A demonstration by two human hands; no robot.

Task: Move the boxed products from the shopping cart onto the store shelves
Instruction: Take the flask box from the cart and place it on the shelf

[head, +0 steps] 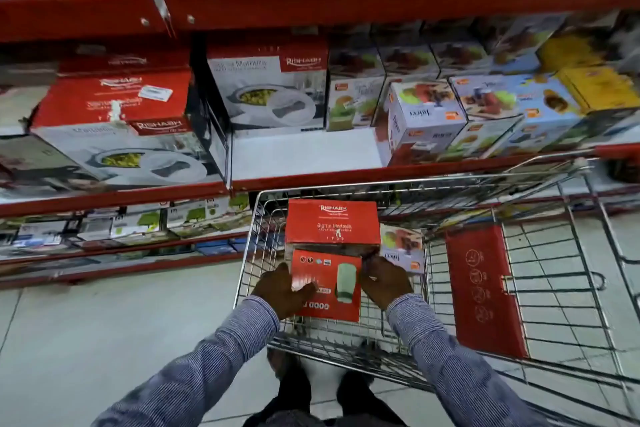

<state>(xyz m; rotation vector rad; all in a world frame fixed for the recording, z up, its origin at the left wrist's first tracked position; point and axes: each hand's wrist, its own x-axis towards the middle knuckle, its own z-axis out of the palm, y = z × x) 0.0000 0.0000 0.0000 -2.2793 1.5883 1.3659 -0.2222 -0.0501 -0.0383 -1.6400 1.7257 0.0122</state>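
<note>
A wire shopping cart stands in front of red store shelves. Inside it lies a small red box with a green cup picture. My left hand grips its left side and my right hand grips its right side. Just beyond, a bigger red Rishabh box stands in the cart, and a white juicer box lies to its right, partly hidden by my right hand.
The middle shelf holds Rishabh casserole boxes on the left, another at centre with a bare white patch in front, and several juicer boxes on the right. A red child-seat flap hangs in the cart.
</note>
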